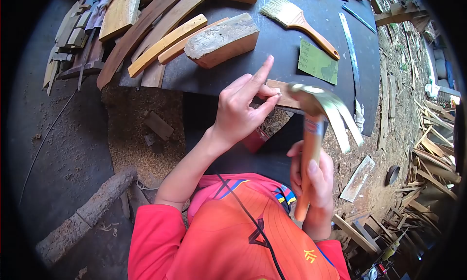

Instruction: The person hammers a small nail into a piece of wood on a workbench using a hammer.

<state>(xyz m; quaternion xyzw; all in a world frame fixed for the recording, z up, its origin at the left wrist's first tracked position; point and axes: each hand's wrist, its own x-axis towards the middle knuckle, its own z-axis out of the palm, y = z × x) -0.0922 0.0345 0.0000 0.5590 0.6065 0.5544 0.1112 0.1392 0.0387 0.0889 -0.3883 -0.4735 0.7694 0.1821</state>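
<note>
My right hand (315, 175) is wrapped round the wooden handle of a claw hammer (312, 134), held upright with its metal head at the top and slightly blurred. At the near edge of the dark table, my left hand (243, 102) pinches with thumb and fingers while its index finger points up. A tiny grey tip shows at the pinch, and I cannot tell what it is. Right under those fingertips lies a flat strip of wood (288, 96), partly covered by the hammer head. The hammer head is just to the right of the left fingertips.
On the dark table (214, 80) lie a thick wood block (224, 39), a paintbrush (302, 23), green sandpaper (317, 61) and a metal ruler (351, 56). Curved boards (146, 32) pile up at left. A log (87, 214) and scrap wood (433, 153) lie around below.
</note>
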